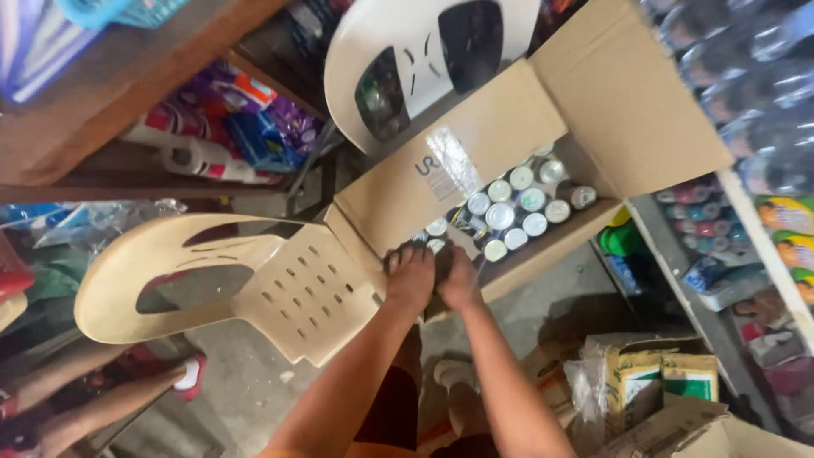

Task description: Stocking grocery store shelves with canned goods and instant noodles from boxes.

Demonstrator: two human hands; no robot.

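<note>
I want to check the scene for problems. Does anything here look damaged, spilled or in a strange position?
Nothing looks spilled or broken. The cardboard box of cans lies open across a beige plastic chair, flaps spread wide. Both hands, left hand and right hand, grip something dark at its near edge; I cannot tell what.

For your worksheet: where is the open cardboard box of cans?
In the head view, the cardboard box sits upper centre-right, on two cream plastic chairs, beyond both hands.
</note>
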